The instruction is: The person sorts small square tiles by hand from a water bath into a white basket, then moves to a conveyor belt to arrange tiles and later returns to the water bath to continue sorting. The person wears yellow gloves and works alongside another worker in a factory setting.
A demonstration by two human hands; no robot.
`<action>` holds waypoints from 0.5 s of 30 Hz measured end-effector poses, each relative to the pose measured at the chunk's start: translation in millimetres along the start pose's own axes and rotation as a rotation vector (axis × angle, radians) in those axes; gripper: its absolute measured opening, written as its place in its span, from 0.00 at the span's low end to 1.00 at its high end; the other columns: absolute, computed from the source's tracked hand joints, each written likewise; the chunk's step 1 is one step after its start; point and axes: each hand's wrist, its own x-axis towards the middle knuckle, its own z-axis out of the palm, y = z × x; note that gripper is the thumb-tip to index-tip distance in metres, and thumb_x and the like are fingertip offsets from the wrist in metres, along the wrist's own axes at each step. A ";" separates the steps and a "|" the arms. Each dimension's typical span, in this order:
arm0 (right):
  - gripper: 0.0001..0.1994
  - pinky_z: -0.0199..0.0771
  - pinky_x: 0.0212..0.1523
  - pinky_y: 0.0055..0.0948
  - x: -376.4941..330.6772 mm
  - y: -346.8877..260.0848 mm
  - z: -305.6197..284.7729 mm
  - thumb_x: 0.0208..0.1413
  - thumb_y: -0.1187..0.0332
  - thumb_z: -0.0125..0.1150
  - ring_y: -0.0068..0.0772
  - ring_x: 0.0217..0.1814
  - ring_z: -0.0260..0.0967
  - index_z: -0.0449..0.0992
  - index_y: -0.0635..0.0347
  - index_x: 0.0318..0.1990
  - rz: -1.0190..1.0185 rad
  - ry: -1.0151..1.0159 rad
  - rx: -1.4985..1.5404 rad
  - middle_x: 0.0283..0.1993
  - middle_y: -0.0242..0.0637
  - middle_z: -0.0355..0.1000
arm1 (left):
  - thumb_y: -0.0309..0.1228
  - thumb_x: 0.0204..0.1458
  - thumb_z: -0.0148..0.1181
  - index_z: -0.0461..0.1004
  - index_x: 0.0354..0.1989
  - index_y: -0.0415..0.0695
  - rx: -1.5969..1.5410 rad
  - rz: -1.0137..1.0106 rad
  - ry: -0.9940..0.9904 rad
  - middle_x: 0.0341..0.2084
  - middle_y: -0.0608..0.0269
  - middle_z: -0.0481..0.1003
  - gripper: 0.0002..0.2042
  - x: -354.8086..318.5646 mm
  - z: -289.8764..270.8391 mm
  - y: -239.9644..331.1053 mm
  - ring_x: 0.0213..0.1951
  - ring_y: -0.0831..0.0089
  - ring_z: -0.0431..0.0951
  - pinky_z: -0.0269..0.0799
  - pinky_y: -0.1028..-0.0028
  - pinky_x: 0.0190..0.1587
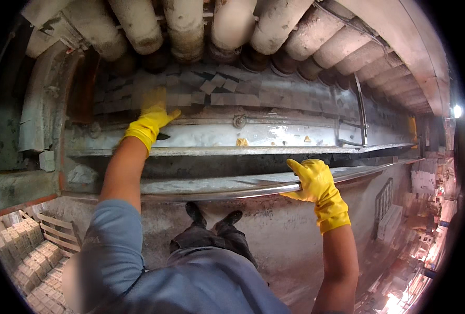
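Both my hands wear yellow rubber gloves. My left hand (153, 116) reaches over the long trough, its thumb apart and its fingers stretched toward a layer of flat grey pieces (232, 99). Its fingertips look faint, so I cannot tell whether they touch the pieces or dip under a surface. A pale metal ledge (201, 137) lies below that wrist, with a few small yellowish bits on it. My right hand (312, 180) is closed round the shiny metal rail (232, 192) along the near edge, thumb on top.
Thick pale pipes (185, 31) hang in a row over the trough's far side. An upright metal bracket (361, 112) stands on the ledge at right. Stacked blocks (20, 240) and a wooden pallet (59, 230) are at lower left. A bright lamp (457, 111) shines at far right.
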 end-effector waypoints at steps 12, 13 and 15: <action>0.40 0.77 0.37 0.45 -4.6 -1.8 5.1 0.33 0.43 0.85 0.49 0.30 0.77 0.84 0.61 0.53 -0.006 0.053 -0.033 0.27 0.40 0.77 | 0.57 0.55 0.71 0.69 0.72 0.39 -0.268 0.198 -0.027 0.69 0.38 0.70 0.43 17.6 52.0 12.9 0.71 0.42 0.67 0.63 0.55 0.74; 0.39 0.77 0.37 0.45 -4.0 -3.4 4.5 0.33 0.43 0.86 0.49 0.31 0.77 0.84 0.61 0.52 -0.009 0.065 -0.042 0.28 0.39 0.77 | 0.54 0.55 0.72 0.70 0.71 0.41 -0.270 0.230 0.062 0.67 0.39 0.72 0.40 15.1 58.4 13.4 0.70 0.43 0.69 0.65 0.55 0.72; 0.39 0.77 0.37 0.46 -3.5 -4.8 3.7 0.32 0.44 0.86 0.49 0.31 0.77 0.85 0.61 0.51 -0.008 0.083 -0.050 0.29 0.39 0.78 | 0.53 0.55 0.74 0.72 0.71 0.41 -0.294 0.272 0.072 0.67 0.39 0.73 0.39 12.5 58.4 12.2 0.70 0.43 0.71 0.67 0.55 0.72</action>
